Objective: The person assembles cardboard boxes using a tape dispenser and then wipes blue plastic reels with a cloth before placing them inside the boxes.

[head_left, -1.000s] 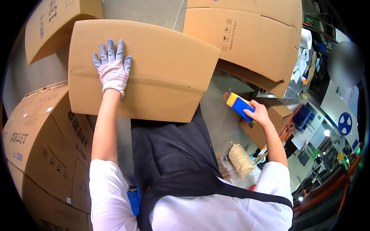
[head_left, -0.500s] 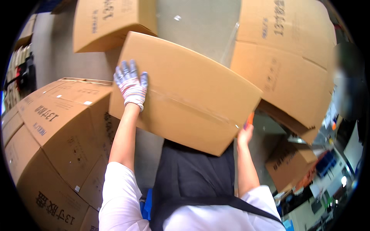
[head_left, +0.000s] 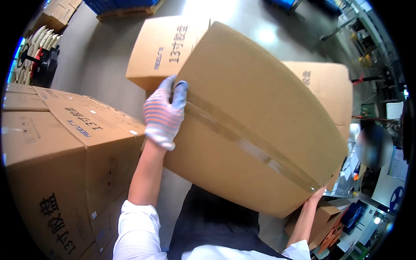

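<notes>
A large brown cardboard box (head_left: 255, 99) hangs tilted in front of my body, with a strip of clear tape running along the seam of the face toward me. My left hand (head_left: 165, 110), in a striped white glove with grey fingertips, grips its left edge, thumb on the face and other fingers partly hidden behind the edge. At the lower right corner, my right hand (head_left: 317, 197) holds the box from the side. Its fingers are mostly hidden behind the cardboard.
Stacked cartons (head_left: 112, 164) rise at my left. Beyond the held box stand another carton (head_left: 162, 47) and, to the right, a further carton (head_left: 329, 84). A pallet (head_left: 130, 12) with blue crates is at the far left. An opened carton (head_left: 323, 221) sits at lower right.
The held box has risen closer to me and tilted more steeply, its right end lower. Both hands moved with it. An orange item seen at my right hand is now hidden. The view has shifted.
</notes>
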{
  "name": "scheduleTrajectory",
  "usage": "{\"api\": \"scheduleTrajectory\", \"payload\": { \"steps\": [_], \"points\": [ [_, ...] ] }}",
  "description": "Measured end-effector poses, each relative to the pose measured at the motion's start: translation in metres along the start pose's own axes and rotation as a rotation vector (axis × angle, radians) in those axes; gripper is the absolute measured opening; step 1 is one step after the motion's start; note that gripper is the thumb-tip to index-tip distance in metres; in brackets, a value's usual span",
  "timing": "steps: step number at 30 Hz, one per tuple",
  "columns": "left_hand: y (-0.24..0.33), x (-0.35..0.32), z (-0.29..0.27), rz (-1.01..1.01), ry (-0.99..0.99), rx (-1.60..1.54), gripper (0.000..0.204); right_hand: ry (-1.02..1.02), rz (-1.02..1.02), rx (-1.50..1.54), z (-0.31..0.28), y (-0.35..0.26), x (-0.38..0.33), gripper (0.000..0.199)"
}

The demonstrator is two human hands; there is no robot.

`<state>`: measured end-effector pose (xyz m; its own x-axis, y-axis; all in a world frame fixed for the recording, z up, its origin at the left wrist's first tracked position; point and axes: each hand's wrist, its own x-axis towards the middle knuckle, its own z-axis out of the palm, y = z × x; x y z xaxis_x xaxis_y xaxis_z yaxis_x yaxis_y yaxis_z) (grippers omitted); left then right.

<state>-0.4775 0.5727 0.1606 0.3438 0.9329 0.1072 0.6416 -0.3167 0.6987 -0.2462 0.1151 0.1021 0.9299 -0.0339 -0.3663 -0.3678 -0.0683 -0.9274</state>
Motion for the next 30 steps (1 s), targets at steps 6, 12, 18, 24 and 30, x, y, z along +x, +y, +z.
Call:
{"api": "scheduleTrajectory", "payload": {
  "steps": [6,12,18,24,30],
  "points": [
    [0.029,-0.008,-0.145,0.043,0.623,-0.619,0.033,-0.264,-0.898,-0.549,0.102,-0.116,0.011,0.035],
    [-0.032,-0.017,-0.154,0.083,0.881,-0.333,0.044,-0.214,-0.826,0.283,0.351,-0.165,0.088,0.04],
    [-0.089,-0.012,-0.028,-0.175,0.432,-0.527,0.072,-0.165,-0.699,-0.109,0.339,-0.065,0.084,0.044],
    [-0.145,0.016,0.09,-0.6,0.11,-0.533,0.081,-0.427,-0.029,-0.564,0.137,0.138,0.075,0.038],
    [-0.07,-0.02,0.208,-0.14,-0.014,0.025,0.068,0.105,0.502,-0.568,-0.082,0.211,-0.024,0.038]
  ]
}}
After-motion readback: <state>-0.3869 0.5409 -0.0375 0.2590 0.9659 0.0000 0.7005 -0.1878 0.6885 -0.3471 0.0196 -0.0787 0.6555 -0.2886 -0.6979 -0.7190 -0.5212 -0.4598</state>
